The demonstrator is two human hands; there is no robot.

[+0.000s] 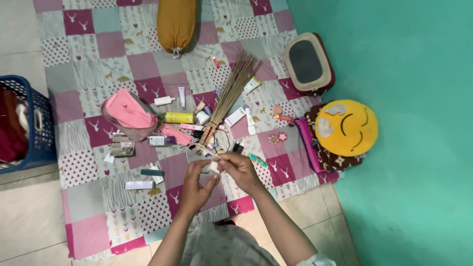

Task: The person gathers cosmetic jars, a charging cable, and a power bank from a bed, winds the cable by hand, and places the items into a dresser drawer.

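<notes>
My left hand point(197, 182) and my right hand point(239, 170) meet in front of me over a patchwork quilt point(88, 64). Both pinch a small white object point(214, 166) between the fingertips; what it is stays too small to tell. Just beyond the hands lies a stick broom point(229, 93) with its bound handle end nearest me. Around it lie several small tubes and bottles, including a yellow tube point(178, 117) and a white tube point(182, 97).
A pink pouch point(127, 114) lies left of the clutter. A blue laundry basket point(24, 123) stands at the far left. A mustard bolster point(176, 23) lies at the top. A round yellow face cushion point(346, 127) and a mirror case point(308, 63) sit by the teal wall point(419, 123).
</notes>
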